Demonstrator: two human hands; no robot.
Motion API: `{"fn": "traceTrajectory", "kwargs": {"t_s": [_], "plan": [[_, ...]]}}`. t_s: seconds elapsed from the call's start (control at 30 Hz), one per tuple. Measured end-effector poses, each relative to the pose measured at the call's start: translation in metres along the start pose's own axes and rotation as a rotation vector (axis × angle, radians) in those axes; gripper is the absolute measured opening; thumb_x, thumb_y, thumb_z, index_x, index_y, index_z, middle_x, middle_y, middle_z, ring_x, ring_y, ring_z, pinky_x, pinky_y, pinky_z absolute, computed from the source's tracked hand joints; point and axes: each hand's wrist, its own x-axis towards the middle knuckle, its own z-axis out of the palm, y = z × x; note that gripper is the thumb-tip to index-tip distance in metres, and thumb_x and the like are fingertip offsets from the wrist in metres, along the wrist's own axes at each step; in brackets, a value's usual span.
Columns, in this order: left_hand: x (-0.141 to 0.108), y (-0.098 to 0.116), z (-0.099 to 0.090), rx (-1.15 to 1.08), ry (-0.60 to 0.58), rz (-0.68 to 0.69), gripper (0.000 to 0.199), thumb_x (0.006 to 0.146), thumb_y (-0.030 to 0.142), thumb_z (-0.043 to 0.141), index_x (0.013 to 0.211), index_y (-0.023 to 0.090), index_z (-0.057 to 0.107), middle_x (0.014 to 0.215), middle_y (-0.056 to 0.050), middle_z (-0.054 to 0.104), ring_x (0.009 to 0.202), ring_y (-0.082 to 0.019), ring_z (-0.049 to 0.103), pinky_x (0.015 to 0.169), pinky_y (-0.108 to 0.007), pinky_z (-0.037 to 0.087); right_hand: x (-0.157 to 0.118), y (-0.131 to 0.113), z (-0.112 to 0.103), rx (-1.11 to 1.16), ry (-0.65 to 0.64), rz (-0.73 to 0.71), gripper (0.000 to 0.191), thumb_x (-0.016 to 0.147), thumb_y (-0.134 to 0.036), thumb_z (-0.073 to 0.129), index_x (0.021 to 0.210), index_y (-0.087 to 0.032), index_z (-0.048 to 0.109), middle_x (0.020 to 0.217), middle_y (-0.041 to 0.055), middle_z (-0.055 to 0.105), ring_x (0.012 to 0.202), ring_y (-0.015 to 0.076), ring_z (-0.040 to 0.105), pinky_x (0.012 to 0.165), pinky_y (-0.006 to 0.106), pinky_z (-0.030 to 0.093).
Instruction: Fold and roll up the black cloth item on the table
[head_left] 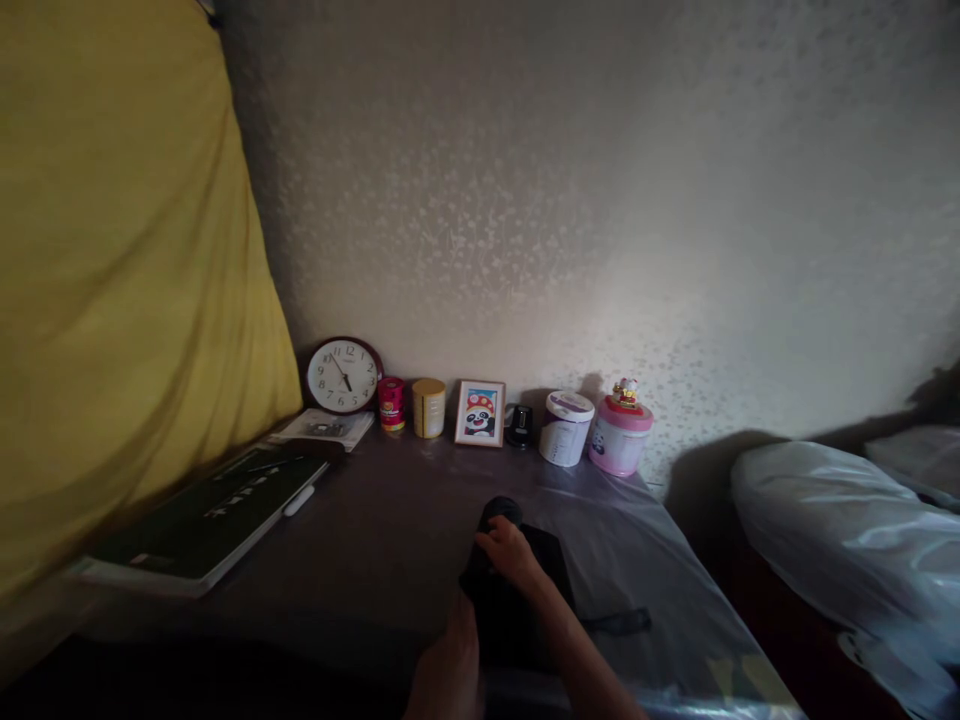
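A dark black item [551, 560], which looks like a soft bag or pouch, is at the near middle of the table; its exact kind is lost in shadow. At its upper end is a rounded black part [501, 508]. My right hand [508, 550] has its fingers closed over the item just below that part. Lower down, my left hand [459, 635] is against the item's left side, its fingers hidden by the dark material. A black strap [621, 622] trails out to the right across the table.
Along the wall stand a round clock [345, 375], a red can [391, 404], a yellow-lidded can [428, 408], a framed panda picture [480, 413], a small black object [519, 426], a white tub [566, 428] and a pink-lidded jar [621, 436]. Left lies a green board [210, 515].
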Motion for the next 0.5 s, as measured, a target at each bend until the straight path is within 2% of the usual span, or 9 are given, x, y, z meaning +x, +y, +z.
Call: {"fn": "traceTrajectory", "kwargs": {"t_s": [0.13,0.2,0.33,0.43,0.5], "plan": [[-0.006,-0.012,-0.001,0.066,0.063,0.001,0.069,0.079,0.023,0.045,0.139,0.000,0.019,0.144,-0.022,0.018,0.133,-0.028,0.022,0.105,-0.038,0.029,-0.007,-0.007,-0.003,0.017,-0.104,-0.094,0.023,0.084,-0.024,0.040,0.095,-0.011,0.057,0.076,0.0063,0.068,0.066,0.0133,0.063,0.058,0.022,0.042],[-0.008,-0.008,-0.008,0.098,0.111,0.032,0.065,0.079,0.028,0.045,0.138,0.006,0.028,0.144,-0.019,0.022,0.132,-0.031,0.023,0.107,-0.043,0.025,-0.012,-0.011,-0.003,0.037,-0.151,-0.149,0.023,0.086,-0.023,0.036,0.088,-0.013,0.057,0.073,0.0041,0.068,0.061,0.0115,0.063,0.056,0.021,0.042],[-0.005,0.008,-0.019,0.105,0.112,0.134,0.066,0.070,0.022,0.052,0.135,0.014,0.037,0.143,-0.014,0.026,0.129,-0.032,0.028,0.108,-0.045,0.022,-0.018,-0.015,-0.003,-0.063,-0.142,-0.221,0.020,0.085,-0.021,0.040,0.080,-0.016,0.059,0.077,0.0037,0.068,0.069,0.0125,0.064,0.062,0.021,0.042],[0.003,0.012,-0.012,0.106,0.137,0.125,0.073,0.065,0.012,0.051,0.136,0.013,0.033,0.145,-0.014,0.022,0.130,-0.030,0.025,0.108,-0.044,0.022,-0.025,-0.016,-0.005,-0.126,-0.131,-0.294,0.019,0.084,-0.019,0.043,0.081,-0.018,0.062,0.080,0.0025,0.068,0.077,0.0134,0.063,0.067,0.021,0.042],[0.008,0.010,-0.003,0.118,0.146,0.097,0.074,0.065,0.004,0.044,0.137,0.014,0.030,0.145,-0.013,0.020,0.131,-0.027,0.023,0.108,-0.041,0.023,-0.032,-0.015,-0.008,-0.116,-0.145,-0.380,0.022,0.086,-0.020,0.041,0.089,-0.020,0.063,0.083,0.0004,0.068,0.078,0.0120,0.062,0.070,0.020,0.042]]}}
